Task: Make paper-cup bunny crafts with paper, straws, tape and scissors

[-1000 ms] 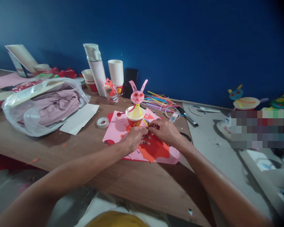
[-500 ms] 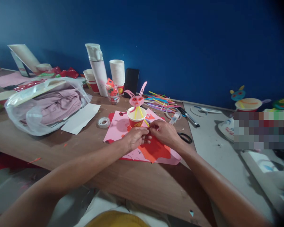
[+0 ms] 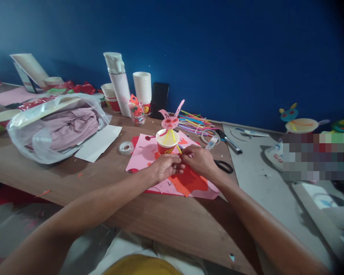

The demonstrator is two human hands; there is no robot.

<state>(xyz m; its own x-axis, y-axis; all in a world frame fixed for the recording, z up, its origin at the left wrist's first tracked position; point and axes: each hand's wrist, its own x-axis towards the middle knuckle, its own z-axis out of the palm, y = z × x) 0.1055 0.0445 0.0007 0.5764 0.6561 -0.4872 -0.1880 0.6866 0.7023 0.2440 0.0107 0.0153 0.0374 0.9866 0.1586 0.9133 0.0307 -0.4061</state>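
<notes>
A red paper cup (image 3: 166, 144) stands on a pink paper sheet (image 3: 145, 152), with thin yellow straws rising from it to a pink paper rabbit head (image 3: 170, 122). My right hand (image 3: 199, 160) pinches a yellow straw end (image 3: 179, 149) beside the cup's lower edge. Right next to it, my left hand (image 3: 166, 167) curls its fingers inward, and whatever they touch is hidden. Under both hands lies a cut red-orange paper shape (image 3: 190, 183).
Scissors (image 3: 224, 166) and a marker (image 3: 228, 141) lie to the right, behind them a bundle of coloured straws (image 3: 195, 123). A tape roll (image 3: 126, 148) and white paper (image 3: 99, 143) sit on the wooden table (image 3: 172, 214) to the left, near a plastic bag (image 3: 57, 131) holding mauve cloth.
The cup and rabbit head have shifted slightly right, and the rabbit now leans further right. My hands have drawn closer together beside the cup.
</notes>
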